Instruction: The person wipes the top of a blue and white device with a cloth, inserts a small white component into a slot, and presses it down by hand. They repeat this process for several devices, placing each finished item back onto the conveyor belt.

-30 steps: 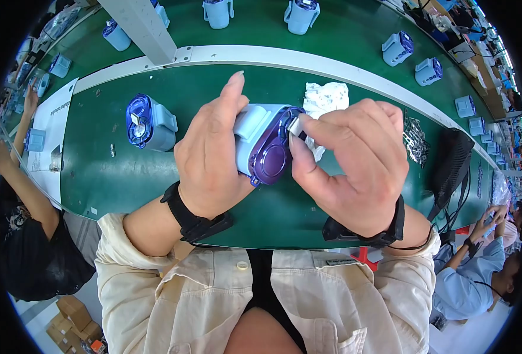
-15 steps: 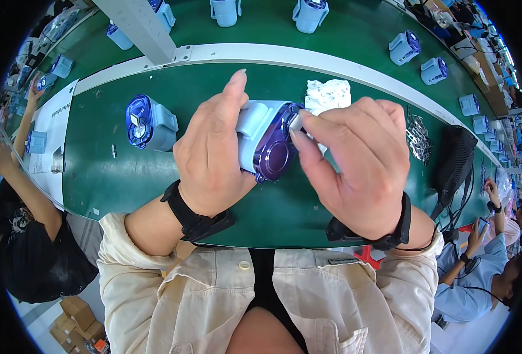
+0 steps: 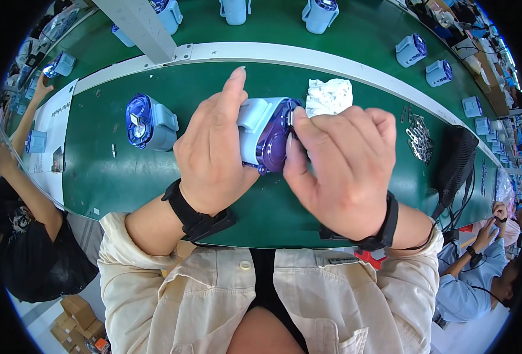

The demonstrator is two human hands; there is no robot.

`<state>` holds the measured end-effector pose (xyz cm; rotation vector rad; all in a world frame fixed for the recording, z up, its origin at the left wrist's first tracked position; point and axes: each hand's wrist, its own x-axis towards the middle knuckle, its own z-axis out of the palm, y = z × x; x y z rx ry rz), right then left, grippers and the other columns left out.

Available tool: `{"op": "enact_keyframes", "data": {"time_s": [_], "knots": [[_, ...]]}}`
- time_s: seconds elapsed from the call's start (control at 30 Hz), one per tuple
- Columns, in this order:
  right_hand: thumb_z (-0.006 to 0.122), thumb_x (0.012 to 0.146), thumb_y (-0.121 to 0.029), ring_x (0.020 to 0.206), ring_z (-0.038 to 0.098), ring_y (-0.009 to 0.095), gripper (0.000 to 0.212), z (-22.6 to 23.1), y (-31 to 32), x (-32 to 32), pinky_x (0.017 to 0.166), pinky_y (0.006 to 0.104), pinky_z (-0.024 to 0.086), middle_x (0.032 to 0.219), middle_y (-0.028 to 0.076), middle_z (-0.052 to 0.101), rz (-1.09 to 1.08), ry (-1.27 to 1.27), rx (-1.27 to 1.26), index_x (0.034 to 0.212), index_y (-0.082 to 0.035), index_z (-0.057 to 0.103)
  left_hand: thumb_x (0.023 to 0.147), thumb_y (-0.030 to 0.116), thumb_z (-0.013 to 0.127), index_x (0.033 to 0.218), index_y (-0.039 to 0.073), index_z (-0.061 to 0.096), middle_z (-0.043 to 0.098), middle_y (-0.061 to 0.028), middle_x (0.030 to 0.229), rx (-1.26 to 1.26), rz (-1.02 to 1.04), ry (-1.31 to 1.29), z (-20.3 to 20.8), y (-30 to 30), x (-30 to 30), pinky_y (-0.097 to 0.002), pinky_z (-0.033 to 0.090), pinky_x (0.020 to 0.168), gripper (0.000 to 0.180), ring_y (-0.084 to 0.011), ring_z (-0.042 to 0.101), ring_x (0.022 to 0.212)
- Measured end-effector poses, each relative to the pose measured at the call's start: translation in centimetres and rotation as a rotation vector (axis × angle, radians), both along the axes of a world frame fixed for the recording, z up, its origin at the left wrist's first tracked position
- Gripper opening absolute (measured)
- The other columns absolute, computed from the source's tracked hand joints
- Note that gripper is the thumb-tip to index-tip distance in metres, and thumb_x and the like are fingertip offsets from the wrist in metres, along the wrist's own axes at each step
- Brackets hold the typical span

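Note:
My left hand (image 3: 209, 156) is closed around a light blue plastic device (image 3: 256, 133) with a glossy purple end, tilted over the bench. At that purple end, my right hand (image 3: 348, 168) pinches a small silvery piece (image 3: 290, 118) between thumb and forefinger, against the housing. My fingertips partly hide the piece. Left of my hands a second blue device (image 3: 163, 125) lies with its purple end showing a round part and a pale square. Both wrists wear black bands.
A crumpled white sheet (image 3: 329, 96) lies beyond my right hand. Small metal parts (image 3: 420, 140) are heaped beside a black mesh pouch (image 3: 454, 154). One loose metal part (image 3: 114, 151) lies at left. Past a white rail (image 3: 243, 54), several blue devices stand in a row. Co-workers sit at both sides.
My right hand has shifted left, bringing the silvery piece closer against the purple end. The device has turned slightly. Devices beyond the rail have moved right.

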<state>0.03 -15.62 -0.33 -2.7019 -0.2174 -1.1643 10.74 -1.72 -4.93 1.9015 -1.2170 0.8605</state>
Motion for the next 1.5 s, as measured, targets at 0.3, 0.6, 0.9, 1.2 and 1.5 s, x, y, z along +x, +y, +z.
{"op": "enact_keyframes", "data": {"time_s": [0.3, 0.6, 0.9, 1.2, 1.5], "knots": [[0.073, 0.076, 0.000, 0.080, 0.058, 0.019, 0.026, 1.8, -2.6, -0.2, 0.074, 0.0327, 0.043, 0.090, 0.006, 0.060, 0.253, 0.335, 0.480, 0.101, 0.000, 0.067, 0.069, 0.011, 0.084, 0.138, -0.002, 0.043, 0.066, -0.0141, 0.103, 0.052, -0.090, 0.293, 0.3, 0.9, -0.8, -0.0320, 0.054, 0.080, 0.081, -0.0244, 0.067, 0.091], [0.063, 0.091, -0.007, 0.122, 0.051, 0.022, 0.041, 0.2, -2.8, 1.3, 0.102, 0.0344, 0.042, 0.132, 0.013, 0.052, 0.868, 0.674, 1.493, 0.129, 0.003, 0.053, 0.068, 0.009, 0.086, 0.143, -0.002, 0.035, 0.065, -0.0174, 0.113, 0.035, -0.328, 0.416, 0.9, 1.5, -0.9, -0.0319, 0.053, 0.085, 0.092, -0.0231, 0.067, 0.097], [0.054, 0.098, -0.018, 0.127, 0.048, 0.023, 0.047, -1.4, -1.6, 1.1, 0.106, 0.0370, 0.040, 0.138, 0.015, 0.049, 0.848, 0.639, 1.460, 0.138, 0.003, 0.045, 0.070, 0.009, 0.086, 0.143, -0.002, 0.035, 0.063, -0.0186, 0.117, 0.030, -0.315, 0.444, 0.5, 1.4, -1.0, -0.0320, 0.052, 0.088, 0.090, -0.0238, 0.065, 0.104], [0.050, 0.100, -0.024, 0.123, 0.051, 0.021, 0.045, -1.2, -2.1, 1.8, 0.103, 0.0342, 0.042, 0.135, 0.013, 0.052, 0.938, 0.758, 1.773, 0.137, 0.002, 0.047, 0.067, 0.010, 0.087, 0.144, -0.001, 0.034, 0.062, -0.0154, 0.119, -0.014, -0.308, 0.436, 0.4, 0.9, -0.9, -0.0308, 0.051, 0.090, 0.094, -0.0209, 0.065, 0.104], [0.052, 0.100, -0.023, 0.117, 0.055, 0.019, 0.042, -2.7, -0.3, 0.9, 0.101, 0.0324, 0.043, 0.130, 0.012, 0.056, 0.696, 0.548, 1.592, 0.134, 0.000, 0.050, 0.064, 0.018, 0.089, 0.143, -0.001, 0.036, 0.066, -0.0161, 0.109, -0.020, -0.322, 0.557, -0.1, 0.3, -0.8, -0.0364, 0.054, 0.081, 0.098, -0.0299, 0.068, 0.094]]}}
